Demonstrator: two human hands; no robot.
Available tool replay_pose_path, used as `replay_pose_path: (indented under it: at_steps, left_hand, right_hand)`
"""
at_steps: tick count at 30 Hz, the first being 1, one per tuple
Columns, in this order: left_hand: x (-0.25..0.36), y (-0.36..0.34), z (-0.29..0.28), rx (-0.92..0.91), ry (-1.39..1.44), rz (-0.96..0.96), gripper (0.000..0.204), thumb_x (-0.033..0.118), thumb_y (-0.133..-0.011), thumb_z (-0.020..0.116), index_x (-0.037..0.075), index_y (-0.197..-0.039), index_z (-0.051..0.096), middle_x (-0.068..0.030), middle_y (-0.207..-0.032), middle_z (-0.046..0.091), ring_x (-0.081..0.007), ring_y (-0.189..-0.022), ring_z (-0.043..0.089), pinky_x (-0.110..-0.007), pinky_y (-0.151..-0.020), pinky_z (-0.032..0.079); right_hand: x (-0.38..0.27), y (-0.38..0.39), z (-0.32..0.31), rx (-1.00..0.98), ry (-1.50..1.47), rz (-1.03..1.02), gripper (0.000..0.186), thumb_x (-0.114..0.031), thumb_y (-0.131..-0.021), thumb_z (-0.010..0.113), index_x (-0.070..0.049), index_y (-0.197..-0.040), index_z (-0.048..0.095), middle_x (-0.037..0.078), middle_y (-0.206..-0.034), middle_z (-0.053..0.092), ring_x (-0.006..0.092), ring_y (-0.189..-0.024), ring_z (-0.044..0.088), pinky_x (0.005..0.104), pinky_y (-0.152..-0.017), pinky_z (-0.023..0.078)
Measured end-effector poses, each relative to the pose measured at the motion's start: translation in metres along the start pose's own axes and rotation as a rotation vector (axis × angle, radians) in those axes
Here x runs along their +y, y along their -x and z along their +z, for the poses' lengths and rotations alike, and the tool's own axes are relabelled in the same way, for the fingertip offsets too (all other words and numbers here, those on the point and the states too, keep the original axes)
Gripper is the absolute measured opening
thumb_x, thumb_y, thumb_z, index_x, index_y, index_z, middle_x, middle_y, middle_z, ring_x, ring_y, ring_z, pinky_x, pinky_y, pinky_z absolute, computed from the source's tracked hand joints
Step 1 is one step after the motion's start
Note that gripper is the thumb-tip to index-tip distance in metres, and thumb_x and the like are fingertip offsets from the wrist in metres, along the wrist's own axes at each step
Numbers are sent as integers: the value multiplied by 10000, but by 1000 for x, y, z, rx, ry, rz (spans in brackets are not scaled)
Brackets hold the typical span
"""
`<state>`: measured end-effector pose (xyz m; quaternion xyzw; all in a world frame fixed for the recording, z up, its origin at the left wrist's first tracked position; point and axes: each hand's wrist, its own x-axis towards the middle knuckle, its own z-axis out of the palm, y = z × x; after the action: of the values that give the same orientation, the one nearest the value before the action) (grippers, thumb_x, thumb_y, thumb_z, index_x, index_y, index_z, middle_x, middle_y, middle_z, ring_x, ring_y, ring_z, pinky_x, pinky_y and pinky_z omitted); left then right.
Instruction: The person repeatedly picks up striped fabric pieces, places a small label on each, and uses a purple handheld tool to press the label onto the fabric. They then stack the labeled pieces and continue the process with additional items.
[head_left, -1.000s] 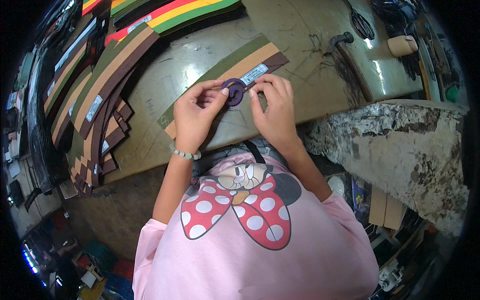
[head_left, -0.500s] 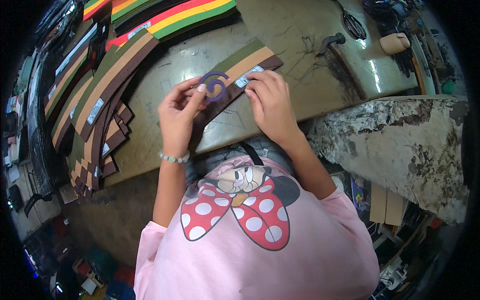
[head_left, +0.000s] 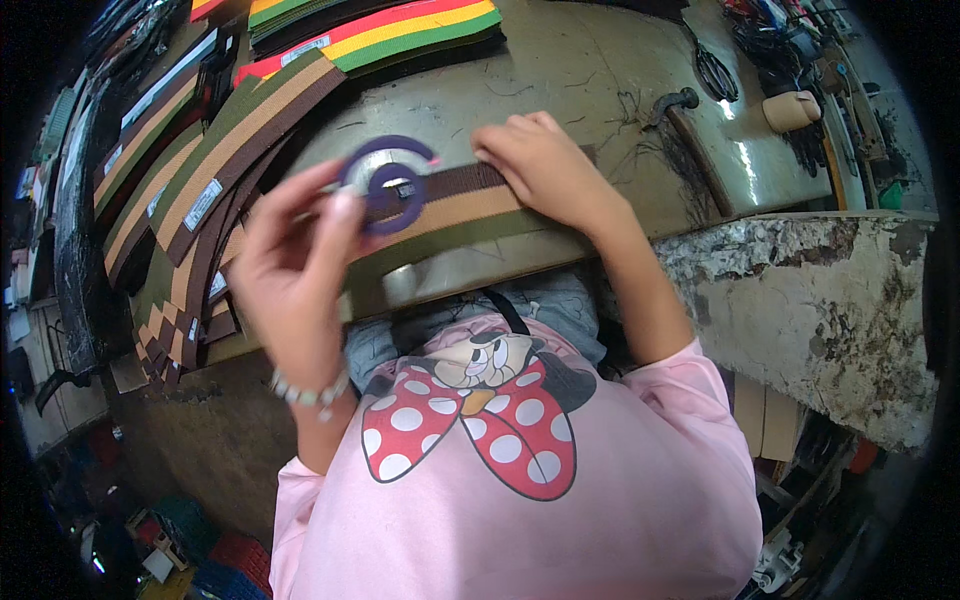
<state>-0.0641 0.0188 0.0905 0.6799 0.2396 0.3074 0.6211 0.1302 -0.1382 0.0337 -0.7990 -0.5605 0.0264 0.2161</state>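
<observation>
A purple, flat, spiral-shaped piece (head_left: 413, 207) is pinched between the thumb and fingers of my left hand (head_left: 295, 265), which is blurred by motion. It is held over the left part of a striped webbing strip (head_left: 465, 208) lying across the table near its front edge. Brown runs along the strip's far side, tan along its middle and green along its near side. My right hand (head_left: 550, 172) has its fingers curled closed at the strip's far edge, gripping it toward its right end. The left end of the strip is partly hidden behind my left hand.
Stacked green, tan and brown strips (head_left: 235, 150) with pale labels fan out on the left. Red, yellow and green strips (head_left: 420, 35) lie at the back. A hammer (head_left: 695, 150), dark scissors (head_left: 712, 75) and a tan roll (head_left: 790, 111) are at the right. A worn slab (head_left: 800, 310) adjoins the table.
The strip has turned over, so brown now lies on the far side and its label no longer faces up plainly. My left hand has moved left and nearer, still with the purple spiral.
</observation>
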Motion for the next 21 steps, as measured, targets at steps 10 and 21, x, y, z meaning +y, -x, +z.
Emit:
replay_pose_path:
  at_steps: [10, 21]
  left_hand:
    - [-71, -22, 36, -171, 204, -321, 313, 97, -936, 664, -68, -1193, 596, -62, -886, 658, -103, -746, 670, -210, -673, 547]
    - [-78, -23, 42, -178, 148, -318, 303, 92, -932, 672, -72, -1177, 603, -65, -866, 666, -105, -720, 675, -210, -643, 550]
  right_hand:
    - [-12, 39, 35, 346, -229, 154, 177, -75, -878, 623, 11, -1033, 625, 144, -1106, 593, 335, -1060, 541, 410, -926, 439]
    - [-23, 34, 51, 432, -297, 278, 129, -65, -861, 674, 17, -960, 684, 151, -1107, 606, 316, -1004, 572, 376, -868, 464]
